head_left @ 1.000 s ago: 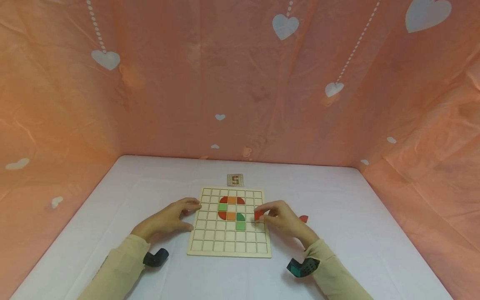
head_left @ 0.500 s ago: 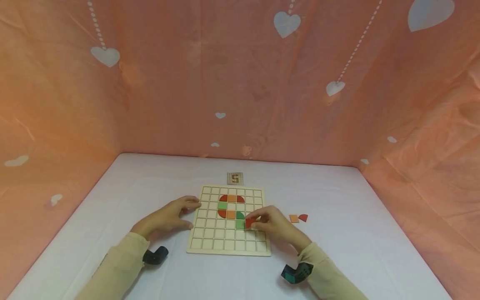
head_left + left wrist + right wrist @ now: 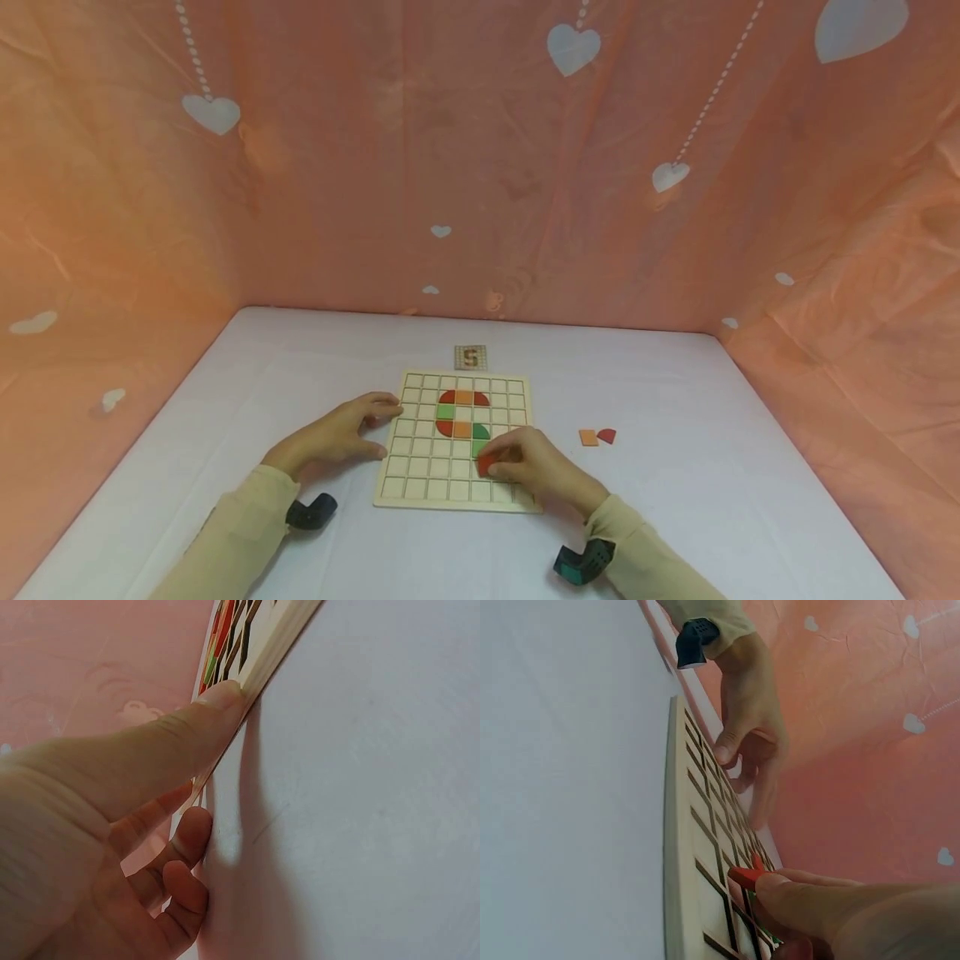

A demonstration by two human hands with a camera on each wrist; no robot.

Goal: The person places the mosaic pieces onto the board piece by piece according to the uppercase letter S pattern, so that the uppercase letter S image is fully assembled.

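Observation:
A pale wooden grid board [image 3: 430, 467] lies on the table. Red, orange and green tiles [image 3: 462, 429] in its cells form a curve. My right hand [image 3: 538, 467] pinches a red tile [image 3: 485, 467] between thumb and fingers over the board, just below a green square tile [image 3: 478, 448]. Its full outline is partly covered by the fingers; in the right wrist view the red tile [image 3: 744, 877] tilts above the grid. My left hand [image 3: 339, 431] rests at the board's left edge. In the left wrist view its thumb [image 3: 217, 697] touches that edge, other fingers loosely bent.
Right of the board lie an orange square tile [image 3: 588, 437] and a red quarter-round tile [image 3: 607, 436]. Behind the board is a small card [image 3: 470, 357] with an S-shaped pattern. White cloth covers the table [image 3: 660, 492]; an orange curtain [image 3: 480, 167] surrounds it.
My right hand has moved left and toward me with the red tile, from the board's right edge to below the green square. The orange tile has come into sight. My left hand stays put.

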